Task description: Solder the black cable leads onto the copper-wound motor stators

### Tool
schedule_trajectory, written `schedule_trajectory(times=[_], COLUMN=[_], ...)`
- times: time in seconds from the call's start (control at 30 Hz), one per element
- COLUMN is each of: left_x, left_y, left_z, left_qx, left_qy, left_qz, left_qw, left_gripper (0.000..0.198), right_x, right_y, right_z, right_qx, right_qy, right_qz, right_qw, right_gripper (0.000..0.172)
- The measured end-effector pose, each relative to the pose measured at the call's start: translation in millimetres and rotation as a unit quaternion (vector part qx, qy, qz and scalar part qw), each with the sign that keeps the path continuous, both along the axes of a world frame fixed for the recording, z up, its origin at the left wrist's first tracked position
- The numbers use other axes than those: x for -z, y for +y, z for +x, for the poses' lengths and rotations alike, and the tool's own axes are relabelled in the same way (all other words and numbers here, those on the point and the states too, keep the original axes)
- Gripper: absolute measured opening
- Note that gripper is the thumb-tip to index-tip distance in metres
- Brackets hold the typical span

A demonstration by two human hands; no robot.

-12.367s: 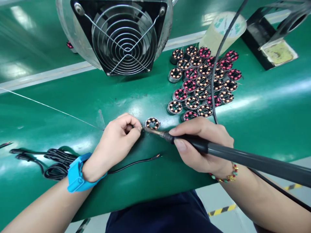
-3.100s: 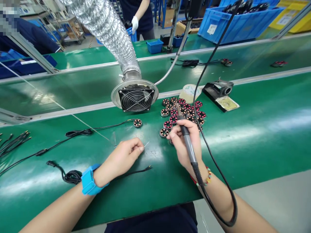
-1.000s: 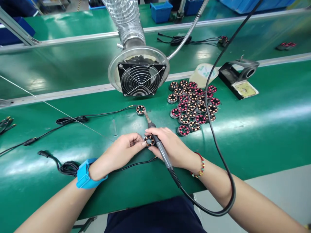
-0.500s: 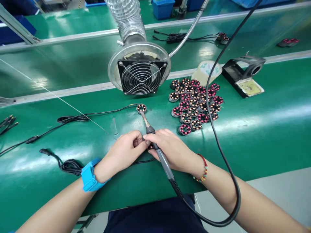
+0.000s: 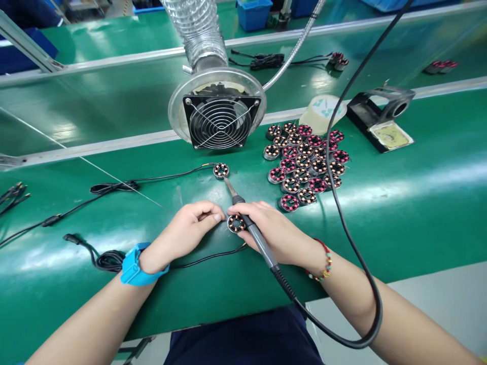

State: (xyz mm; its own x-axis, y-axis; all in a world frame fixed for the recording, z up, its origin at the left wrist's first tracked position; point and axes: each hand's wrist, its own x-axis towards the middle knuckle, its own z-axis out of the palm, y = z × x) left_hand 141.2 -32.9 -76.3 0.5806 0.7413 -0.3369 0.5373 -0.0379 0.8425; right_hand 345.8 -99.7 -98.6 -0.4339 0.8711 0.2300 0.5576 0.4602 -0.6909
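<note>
green belt [image 5: 399,203] carries all the things here. the stator [image 5: 236,223] lies flat on it in front of the fan [image 5: 220,121], well apart from it on the person's side, just between the two hands. the left hand [image 5: 182,235] is just left of the stator. its fingers are curled, thumb and forefinger pressed together at the tips. i cannot tell if something thin is between them, or if they touch the stator. the right hand [image 5: 272,230] is the nearer one: its fingertips seem to touch the stator's right edge, and the same hand is closed around the iron [image 5: 249,227].

the iron's long axis runs slanted from the person toward the fan and passes just beside the stator's right rim. its tip is on the fan side of the stator, not on it, and ends just beside a wired stator [image 5: 221,170] that lies nearer to the fan.

right of the fan, a heap [image 5: 304,159] of stators lies loose on the belt, in no tray. further right of the fan, the stand [image 5: 380,109] has a flat tray with a yellowish sponge [image 5: 390,136] in it. behind the fan there is a blue bin [image 5: 254,10]; its inside is hidden. a black lead [image 5: 205,258] lies farther from the fan than the stator, by the left wrist.
</note>
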Motion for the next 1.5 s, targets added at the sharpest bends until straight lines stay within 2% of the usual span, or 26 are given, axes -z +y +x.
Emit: schedule_trajectory(times=[0.1,0.17,0.27,0.33,0.4,0.47,0.57,0.67,0.83,1.0,1.17,1.23,1.37,1.5], left_x=[-6.7,-11.7,-13.9,-12.3,-11.2,-12.1,-16.4,-19.9,-19.7,-15.3,-14.0,-15.7,-19.8,-22.2], left_y=[-8,-19,-37,-43,-43,-38,-29,-27,-29,-29,-30,-31,-31,-32], left_z=[0,0,2,4,5,6,3,1,1,2,3,4,8,11], left_qx=[-0.014,0.047,0.184,0.221,0.2,0.146,0.061,0.023,0.023,0.023,-0.044,-0.044,-0.006,0.003], left_qy=[0.036,0.088,0.164,0.186,0.177,0.141,0.079,0.035,0.015,0.016,-0.058,-0.051,-0.005,0.01], left_qz=[0.06,0.09,0.117,0.128,0.112,0.074,0.013,-0.026,-0.029,-0.031,-0.068,-0.058,-0.018,-0.013], left_qw=[0.997,0.991,0.962,0.949,0.957,0.976,0.995,0.999,0.999,0.999,0.995,0.996,1.0,1.0], left_gripper=[0.023,0.022,0.016,0.014,0.014,0.014,0.016,0.018,0.017,0.015,0.022,0.024,0.025,0.025], right_x=[-0.4,-2.3,-6.3,-8.4,-9.2,-8.3,-4.7,-1.3,-3.5,-5.4,-2.1,-1.9,-3.6,-5.3], right_y=[1,2,2,1,0,-2,-4,-4,-2,-2,-2,-2,-3,-5], right_z=[6,10,14,14,12,7,-1,-7,-9,-8,-10,-11,-14,-15], right_qx=[0.024,0.035,0.05,0.063,0.077,0.088,0.094,0.09,0.052,0.041,0.037,0.037,0.042,0.046], right_qy=[-0.018,-0.02,-0.007,0.014,0.053,0.113,0.215,0.293,0.382,0.401,0.425,0.426,0.419,0.395], right_qz=[-0.007,-0.01,-0.002,0.018,0.032,0.02,-0.032,-0.082,-0.154,-0.179,-0.206,-0.209,-0.189,-0.177], right_qw=[1.0,0.999,0.999,0.998,0.995,0.989,0.972,0.948,0.91,0.898,0.881,0.879,0.887,0.9], right_gripper=[0.039,0.042,0.046,0.044,0.041,0.039,0.037,0.037,0.038,0.034,0.034,0.035,0.039,0.039])
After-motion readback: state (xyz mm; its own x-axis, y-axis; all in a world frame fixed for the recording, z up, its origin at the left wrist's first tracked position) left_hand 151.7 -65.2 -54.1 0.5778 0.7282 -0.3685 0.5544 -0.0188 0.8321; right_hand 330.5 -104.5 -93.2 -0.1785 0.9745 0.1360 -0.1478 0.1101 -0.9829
